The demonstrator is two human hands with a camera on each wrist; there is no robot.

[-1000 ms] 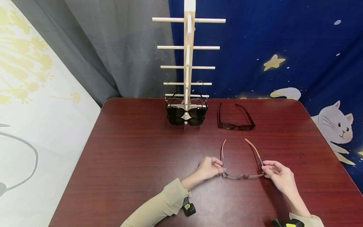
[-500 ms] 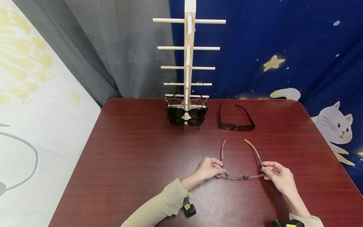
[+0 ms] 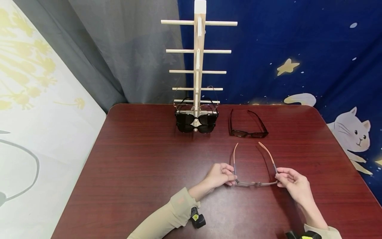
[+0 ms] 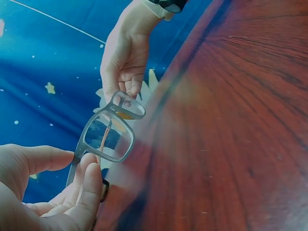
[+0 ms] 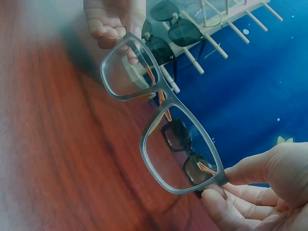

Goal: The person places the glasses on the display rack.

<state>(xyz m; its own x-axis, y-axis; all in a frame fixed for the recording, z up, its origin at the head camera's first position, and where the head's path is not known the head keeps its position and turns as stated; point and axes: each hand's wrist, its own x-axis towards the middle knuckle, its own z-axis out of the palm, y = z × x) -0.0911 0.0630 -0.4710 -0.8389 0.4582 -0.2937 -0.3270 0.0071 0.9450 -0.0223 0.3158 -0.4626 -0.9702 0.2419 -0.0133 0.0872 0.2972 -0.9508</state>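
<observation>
Clear-lensed glasses (image 3: 257,184) with a grey frame and orange-tipped temples (image 3: 270,154) are over the table (image 3: 134,159), pinched near the hinges in the grip of the left hand (image 3: 220,175) and right hand (image 3: 293,186). Their front runs crosswise; the temples point away from the person. Fingers hide the hinges; the frame seems raised, though its clearance is hard to judge.

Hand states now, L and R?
Left hand: closed, pinching the grey glasses at their left front corner.
Right hand: closed, pinching the same glasses at the right front corner.
</observation>
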